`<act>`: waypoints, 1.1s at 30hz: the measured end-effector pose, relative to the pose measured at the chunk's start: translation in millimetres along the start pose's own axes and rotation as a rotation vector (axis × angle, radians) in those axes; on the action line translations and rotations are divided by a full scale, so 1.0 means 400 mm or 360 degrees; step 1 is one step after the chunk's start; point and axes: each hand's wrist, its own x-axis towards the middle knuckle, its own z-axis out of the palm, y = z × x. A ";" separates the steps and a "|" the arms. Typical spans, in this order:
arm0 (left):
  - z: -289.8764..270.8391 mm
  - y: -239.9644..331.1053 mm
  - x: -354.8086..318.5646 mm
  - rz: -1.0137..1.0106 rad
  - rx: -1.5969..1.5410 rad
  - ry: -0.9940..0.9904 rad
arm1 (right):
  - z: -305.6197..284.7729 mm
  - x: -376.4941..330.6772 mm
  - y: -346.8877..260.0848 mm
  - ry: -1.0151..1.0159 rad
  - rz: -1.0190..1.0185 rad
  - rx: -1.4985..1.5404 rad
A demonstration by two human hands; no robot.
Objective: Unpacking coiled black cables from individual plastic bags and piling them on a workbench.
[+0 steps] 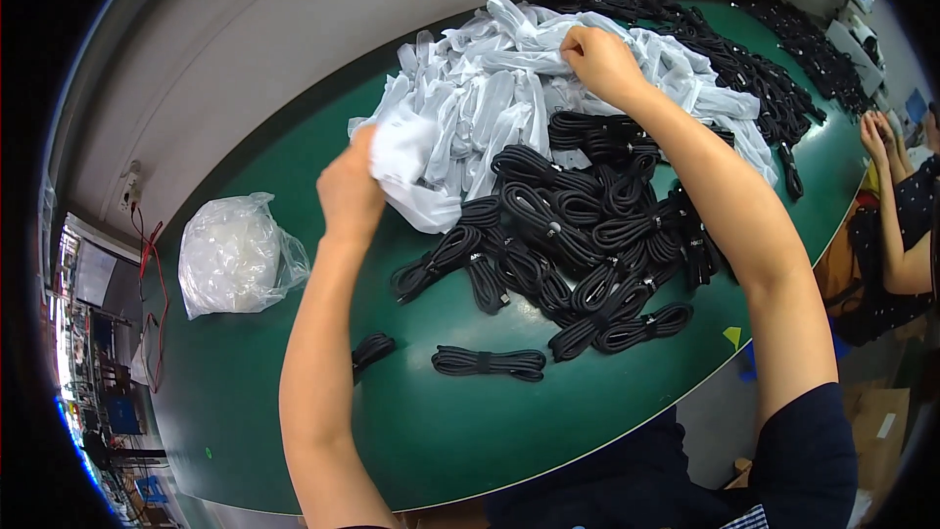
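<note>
My left hand [352, 183] is closed on a crumpled white bag [403, 152], blurred by motion, at the left edge of a heap of thin white bags [485, 103]. Farther right, my right hand [605, 64] reaches over that heap with its fingertips pinched together at a white bag [548, 61]. Just this side of the heap lies a pile of black coiled cables [548, 220], each bundled with a band. One cable bundle [488, 362] lies apart near the front, and another bundle [372, 350] is partly hidden by my left forearm.
A clear plastic bag with whitish contents [233, 260] sits on the green table [255, 411] at the left. More black cables [754, 78] stretch along the far right. Beyond the right edge, another person's hands [878, 137] are raised. A red wire [149, 274] hangs by the wall.
</note>
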 end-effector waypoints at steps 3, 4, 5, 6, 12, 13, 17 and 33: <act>0.036 0.057 -0.022 0.0170 -0.0092 -0.0159 | -0.003 0.007 0.037 0.0168 -0.0049 0.0243; 0.036 0.070 -0.027 0.0130 -0.0143 -0.0154 | -0.011 0.015 0.039 0.0216 -0.0052 0.0451; 0.040 0.067 -0.028 0.0123 -0.0142 -0.0159 | -0.031 0.023 0.046 0.0100 0.0006 0.0469; 0.046 0.056 -0.024 0.0071 -0.0190 -0.0120 | -0.032 0.017 0.046 0.0091 0.0006 0.0470; 0.032 0.012 0.075 -0.0697 -0.0998 0.0123 | 0.012 -0.032 0.036 0.0038 -0.0167 -0.0152; 0.025 0.009 0.084 -0.0445 -0.0740 0.0309 | 0.010 -0.033 0.027 0.0034 -0.0174 -0.0144; 0.010 0.008 0.084 -0.0053 -0.0117 0.0301 | -0.041 -0.020 0.015 0.0222 -0.0148 0.0344; 0.008 0.133 -0.018 0.0425 -0.0366 -0.0480 | -0.058 0.029 -0.115 0.0000 -0.0439 0.0595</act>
